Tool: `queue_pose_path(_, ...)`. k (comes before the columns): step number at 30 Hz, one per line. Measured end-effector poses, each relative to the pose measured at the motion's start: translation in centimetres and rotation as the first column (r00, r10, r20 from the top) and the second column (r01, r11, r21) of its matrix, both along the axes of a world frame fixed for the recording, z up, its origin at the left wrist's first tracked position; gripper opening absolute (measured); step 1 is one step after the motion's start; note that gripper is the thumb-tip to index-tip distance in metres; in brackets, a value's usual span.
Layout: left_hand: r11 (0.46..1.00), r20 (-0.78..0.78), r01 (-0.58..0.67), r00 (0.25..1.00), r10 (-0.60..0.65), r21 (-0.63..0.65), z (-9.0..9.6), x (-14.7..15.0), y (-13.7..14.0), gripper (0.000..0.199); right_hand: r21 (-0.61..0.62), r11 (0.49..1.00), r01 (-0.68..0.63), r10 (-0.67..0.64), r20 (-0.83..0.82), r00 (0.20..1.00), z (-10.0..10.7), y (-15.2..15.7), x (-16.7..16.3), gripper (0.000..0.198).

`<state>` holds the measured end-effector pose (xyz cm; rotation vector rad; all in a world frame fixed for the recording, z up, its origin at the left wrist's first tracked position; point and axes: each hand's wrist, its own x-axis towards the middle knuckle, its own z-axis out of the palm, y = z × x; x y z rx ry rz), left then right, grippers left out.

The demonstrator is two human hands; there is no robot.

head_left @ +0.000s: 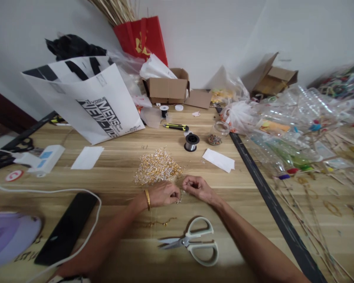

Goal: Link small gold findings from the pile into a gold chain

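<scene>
My left hand, with a gold bangle at its wrist, is closed in a pinch just in front of a heap of gold and clear beads. Close beside it, my right hand also pinches, fingertips together. A thin beaded strand hangs between the two hands, apparently held by both; its fine ends are too small to make out. Nearer to me lies a short gold beaded chain. Scissors with pale handles rest slightly spread below my hands.
Behind the beads are a wire spool, a yellow-black cutter, a bead jar and a folded paper. At left lie a phone, a white cable and a power strip. Plastic bottles crowd the right.
</scene>
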<state>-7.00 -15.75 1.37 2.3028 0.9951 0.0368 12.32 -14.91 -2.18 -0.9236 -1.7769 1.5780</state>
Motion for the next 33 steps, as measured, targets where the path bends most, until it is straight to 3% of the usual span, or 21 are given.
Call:
queue_pose_path(5,0.994,0.033,-0.096,0.995,0.094,0.06,0.2,0.3,0.5,0.01,-0.098,0.988,-0.12,0.12,0.001,0.993,0.7,0.6,0.8,0.031)
queue_pose_path(11,0.957,0.084,-0.028,0.996,0.004,0.287,-1.0,0.9,0.8,0.011,-0.185,0.936,-0.301,0.301,-0.028,0.953,1.4,1.3,1.6,0.031)
queue_pose_path(17,0.969,0.068,0.042,0.996,-0.06,0.243,-1.1,1.6,0.9,0.01,-0.234,0.922,-0.31,0.308,-0.045,0.95,1.2,1.8,2.1,0.03)
queue_pose_path(24,0.985,0.044,0.003,0.999,-0.011,0.171,-1.3,2.4,0.7,0.012,-0.218,0.922,-0.318,0.321,-0.025,0.947,1.1,1.9,2.2,0.029)
queue_pose_path(30,0.974,0.036,0.012,0.999,-0.021,0.225,-1.4,2.3,0.5,0.016,-0.226,0.919,-0.323,0.319,-0.054,0.946,0.8,1.9,2.2,0.029)
queue_pose_path(33,0.967,0.073,-0.041,0.997,0.024,0.252,-1.2,1.8,0.7,0.013,-0.228,0.923,-0.311,0.305,-0.06,0.95,0.8,1.8,2.2,0.028)
